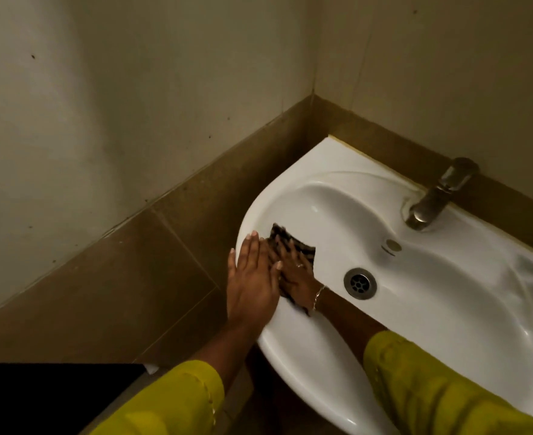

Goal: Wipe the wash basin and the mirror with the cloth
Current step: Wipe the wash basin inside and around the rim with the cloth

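**Both hands flat at the basin's left side**

Yellow sleeves lead to the hands. The left hand rests on the wash basin rim, fingers straight and together. Just beside it, the right hand presses the dark patterned cloth against the inner wall, fingers spread flat. Farther in lie the drain, then the tap.

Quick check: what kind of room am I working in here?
Most likely a small bathroom or washroom: a white ceramic wash basin with a drain, a metal tap at its back edge, and brown wall tiles running into a corner.
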Motion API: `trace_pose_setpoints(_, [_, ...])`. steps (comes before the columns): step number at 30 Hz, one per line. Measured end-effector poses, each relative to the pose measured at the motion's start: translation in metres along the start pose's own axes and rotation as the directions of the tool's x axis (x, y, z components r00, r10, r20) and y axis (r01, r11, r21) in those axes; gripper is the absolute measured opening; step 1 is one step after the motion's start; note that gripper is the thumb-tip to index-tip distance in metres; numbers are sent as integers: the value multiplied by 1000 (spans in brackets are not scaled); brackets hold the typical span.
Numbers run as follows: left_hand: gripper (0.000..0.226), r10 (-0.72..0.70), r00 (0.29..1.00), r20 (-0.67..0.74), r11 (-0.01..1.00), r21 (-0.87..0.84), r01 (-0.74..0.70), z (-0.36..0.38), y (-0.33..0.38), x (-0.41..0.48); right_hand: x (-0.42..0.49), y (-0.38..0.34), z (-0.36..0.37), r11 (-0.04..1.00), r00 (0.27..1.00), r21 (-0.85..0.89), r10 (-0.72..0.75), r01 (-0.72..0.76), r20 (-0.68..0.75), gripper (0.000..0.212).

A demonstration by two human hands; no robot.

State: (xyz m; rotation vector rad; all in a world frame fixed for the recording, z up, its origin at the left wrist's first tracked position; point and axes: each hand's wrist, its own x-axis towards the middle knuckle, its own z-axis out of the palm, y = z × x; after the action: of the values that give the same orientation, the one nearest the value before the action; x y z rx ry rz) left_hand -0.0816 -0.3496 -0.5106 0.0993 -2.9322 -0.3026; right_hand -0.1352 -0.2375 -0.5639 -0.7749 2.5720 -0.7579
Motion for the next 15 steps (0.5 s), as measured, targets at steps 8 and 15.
trace_pose_setpoints(8, [52,-12,1000,7,998,58,11,-3,0,1,43,54,-50,855,991,-519,-77,7,-113,52])
trace_pose_setpoints(15, [51,-17,1000,0,998,54,17,-4,0,1,-6,101,-66,670,951,-723,-85,-167,-298,44])
